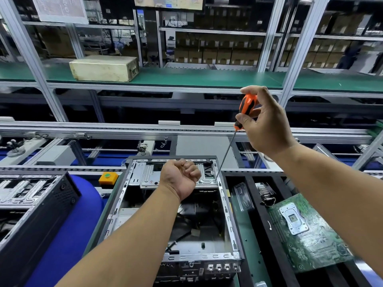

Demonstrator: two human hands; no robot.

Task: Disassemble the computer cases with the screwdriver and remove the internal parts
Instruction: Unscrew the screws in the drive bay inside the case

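Observation:
An open computer case (pixel 228 216) lies in front of me, its side panel off and cables showing inside. My right hand (pixel 267 125) grips the orange and black handle of a screwdriver (pixel 246 106). Its long shaft slants down, and the tip meets the right end of the silver drive bracket (pixel 145 177) at the case's far end. My left hand (pixel 180 179) hovers over that bracket as a closed fist; whether it holds something small I cannot tell.
A green motherboard (pixel 310 233) lies on the black tray to the right. Another opened case (pixel 35 204) sits at the left beside a blue surface. A yellow button box (pixel 108 178) stands behind it. A conveyor rail and a green shelf with a beige box (pixel 103 68) run across the back.

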